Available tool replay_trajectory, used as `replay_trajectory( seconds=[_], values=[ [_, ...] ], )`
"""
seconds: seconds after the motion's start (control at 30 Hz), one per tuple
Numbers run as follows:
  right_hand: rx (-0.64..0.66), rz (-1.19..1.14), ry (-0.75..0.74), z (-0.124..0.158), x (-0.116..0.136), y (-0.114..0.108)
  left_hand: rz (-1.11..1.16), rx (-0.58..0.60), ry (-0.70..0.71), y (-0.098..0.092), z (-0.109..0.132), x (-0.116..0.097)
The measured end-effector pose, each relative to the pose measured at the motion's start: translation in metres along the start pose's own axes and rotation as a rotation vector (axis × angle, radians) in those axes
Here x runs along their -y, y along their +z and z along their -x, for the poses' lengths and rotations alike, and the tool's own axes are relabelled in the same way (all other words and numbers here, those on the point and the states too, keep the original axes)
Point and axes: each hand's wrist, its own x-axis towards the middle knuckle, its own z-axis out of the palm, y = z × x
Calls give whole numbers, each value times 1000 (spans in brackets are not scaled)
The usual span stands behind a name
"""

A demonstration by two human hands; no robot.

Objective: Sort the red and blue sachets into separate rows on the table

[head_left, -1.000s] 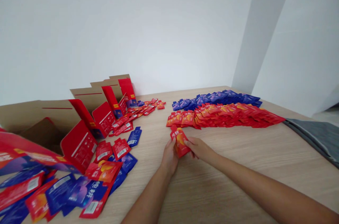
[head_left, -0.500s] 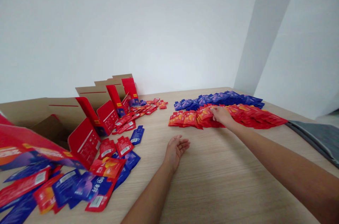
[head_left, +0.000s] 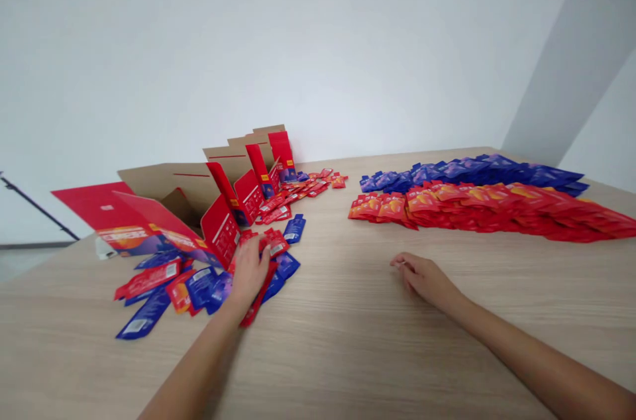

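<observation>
My left hand (head_left: 250, 271) lies over a red pouch (head_left: 259, 301) in the loose pile, fingers reaching forward and thumb apart. It touches the pouch; its fingertips are partly hidden, and no firm grip shows. Around it are more red pouches and several blue pouches (head_left: 295, 228), some with barcodes facing up. My right hand (head_left: 421, 279) hovers low over the bare wood, its fingers curled together with no pouch in them. Beyond it lies a long overlapping row of red-orange pouches (head_left: 477, 205), and behind that a row of blue-purple pouches (head_left: 467, 171).
Open red cardboard boxes (head_left: 218, 228) stand in a line along the left side, flaps up. More small red pouches (head_left: 318, 185) are scattered beside the farther boxes. The wooden table (head_left: 342, 334) meets a white wall (head_left: 348, 42). A dark pole (head_left: 40, 206) stands at far left.
My view has turned left. My left hand has gone from the bare table to the loose pouches. My right hand has left the red-orange row and come back nearer me.
</observation>
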Motion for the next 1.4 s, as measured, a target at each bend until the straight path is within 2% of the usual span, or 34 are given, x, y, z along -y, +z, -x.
replay_trajectory(
  seconds=[0.03, 0.1, 0.2, 0.3, 0.4, 0.57, 0.67, 0.77, 0.93, 1.03, 1.1, 1.13, 1.3, 1.4],
  values=[
    [1, 37, -13, 3, 3, 4, -139, 17, -8, -11, 4, 15],
    [-11, 119, -24, 6, 9, 8, -318, 84, -55, -19, 12, 33],
    [-1, 165, 0, 7, 13, 7, -372, 167, -86, -4, 17, 31],
    [-11, 151, -2, 8, 11, 8, -219, 196, -25, 29, 14, 6],
    [-57, 89, -57, 11, 8, 11, -2, 234, 86, 64, 13, -31],
    [-119, 73, -101, 19, 16, 15, 118, 503, 369, 111, 32, -100],
    [-110, 96, -95, 22, 23, 15, 142, 552, 457, 126, 43, -129],
    [-37, 33, 2, 23, 21, 12, 96, 555, 440, 127, 44, -135],
    [1, -256, 63, 16, 6, 6, -132, 625, 371, 111, 31, -108],
    [-24, -385, 130, 11, 1, 5, -336, 524, 256, 103, 21, -99],
    [-39, -490, 205, 8, -1, 6, -390, 458, 240, 102, 19, -105],
    [-54, -550, 235, 7, -3, 7, -369, 464, 260, 103, 20, -112],
    [-314, -815, 235, -1, -10, 7, -181, 731, 433, 117, 47, -163],
    [-413, -880, 276, 0, -10, -1, -198, 883, 597, 116, 62, -174]
  ],
)
